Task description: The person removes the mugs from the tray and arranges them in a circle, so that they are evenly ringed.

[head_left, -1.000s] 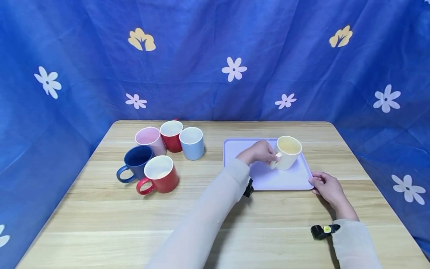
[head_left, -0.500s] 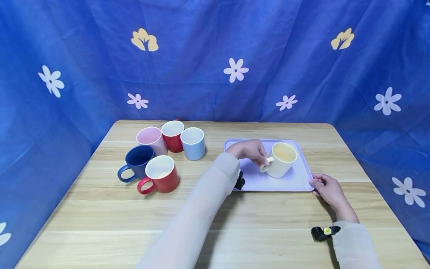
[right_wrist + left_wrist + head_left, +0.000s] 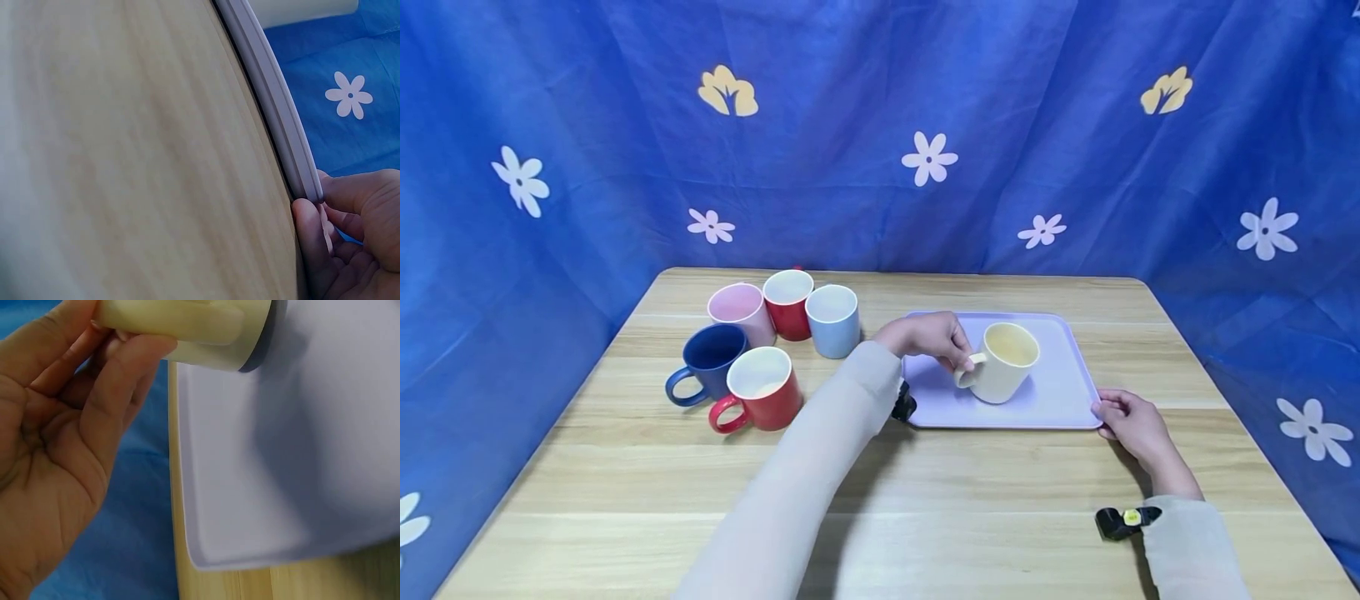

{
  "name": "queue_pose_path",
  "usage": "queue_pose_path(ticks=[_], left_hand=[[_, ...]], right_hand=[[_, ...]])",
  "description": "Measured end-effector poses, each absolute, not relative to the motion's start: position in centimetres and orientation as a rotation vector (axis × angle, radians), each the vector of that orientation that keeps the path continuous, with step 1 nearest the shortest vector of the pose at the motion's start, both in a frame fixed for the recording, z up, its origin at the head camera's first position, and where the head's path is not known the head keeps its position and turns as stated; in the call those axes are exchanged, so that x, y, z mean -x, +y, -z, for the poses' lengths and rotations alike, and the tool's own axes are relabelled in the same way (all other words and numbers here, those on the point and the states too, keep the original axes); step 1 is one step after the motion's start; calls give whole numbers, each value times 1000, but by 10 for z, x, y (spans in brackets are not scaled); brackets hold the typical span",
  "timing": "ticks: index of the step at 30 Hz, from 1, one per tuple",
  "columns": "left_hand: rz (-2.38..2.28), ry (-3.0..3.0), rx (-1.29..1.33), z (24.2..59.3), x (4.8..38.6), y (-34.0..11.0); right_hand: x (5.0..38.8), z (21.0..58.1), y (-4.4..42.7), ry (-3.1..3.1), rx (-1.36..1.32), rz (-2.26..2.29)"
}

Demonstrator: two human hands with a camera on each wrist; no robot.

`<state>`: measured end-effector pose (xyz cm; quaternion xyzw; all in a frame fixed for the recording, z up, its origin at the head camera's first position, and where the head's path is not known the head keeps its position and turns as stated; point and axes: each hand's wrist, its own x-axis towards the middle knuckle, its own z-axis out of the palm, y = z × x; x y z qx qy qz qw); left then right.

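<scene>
A cream mug [image 3: 1000, 375] is over the lilac tray [image 3: 1060, 400], its handle turned left. My left hand [image 3: 934, 337] pinches that handle between thumb and fingers; in the left wrist view the mug [image 3: 206, 331] has a dark band at its base and appears raised off the tray [image 3: 231, 506], which carries a shadow. At the tray's near right corner, my right hand [image 3: 1131, 423] grips the rim. The right wrist view has the thumb and fingers of this hand [image 3: 356, 231] on both sides of the tray's edge [image 3: 281, 112].
Left of the tray stand several mugs on the wooden table [image 3: 970, 508]: pink [image 3: 756, 321], dark red [image 3: 788, 315], light blue [image 3: 833, 329], navy [image 3: 711, 367] and red [image 3: 767, 400]. A blue flowered cloth [image 3: 850, 125] hangs behind.
My left hand has carried the cream mug leftward and slightly nearer across the tray. The right hand keeps its grip on the tray corner, and the other mugs stay in place.
</scene>
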<state>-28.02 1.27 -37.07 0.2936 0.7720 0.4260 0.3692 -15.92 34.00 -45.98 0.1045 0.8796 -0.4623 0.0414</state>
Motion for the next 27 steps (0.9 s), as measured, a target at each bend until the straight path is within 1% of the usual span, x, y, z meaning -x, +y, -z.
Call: queue_pose_path(ticks=[17, 27], left_hand=[[-1234, 1994, -833, 365, 260, -35], [-1301, 2063, -795, 359, 240, -67]], right_hand=[[159, 463, 341, 2699, -286, 1427], [158, 464, 343, 2696, -299, 1412]])
